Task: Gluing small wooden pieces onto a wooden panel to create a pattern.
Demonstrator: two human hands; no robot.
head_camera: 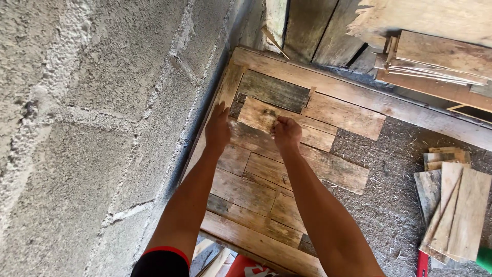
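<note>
Foreground: two bare forearms reach away from the camera over a wooden panel; a black sleeve with a red edge (163, 256) shows at the bottom of the frame on the left arm.
Panel: a framed board (359, 97) lies flat beside a grey concrete block wall (87, 128), its left part filled with short weathered planks fitted edge to edge, its right part a bare coarse chipboard backing (405, 174).
Left hand: the left hand (217, 128) lies flat, fingers together and pointing away, pressing on the planks just beside the frame's left rail; it holds nothing.
Right hand: the right hand (287, 133) is curled, fingertips bent down onto the pale plank (259, 114) in the upper rows; whether it grips the plank's edge or only presses on it cannot be told.
Pale plank: it sits in the patchwork below a dark grey plank (274, 90), between the two hands, touching its neighbours.
Right side: a loose stack of cut planks (456, 205) rests on the chipboard near the right edge, with a red handle (422, 264) and a green object (484, 259) at the bottom corner, too cropped to identify.
Far end: upright boards (318, 28) and stacked plywood sheets (441, 56) lean beyond the frame's top rail.
</note>
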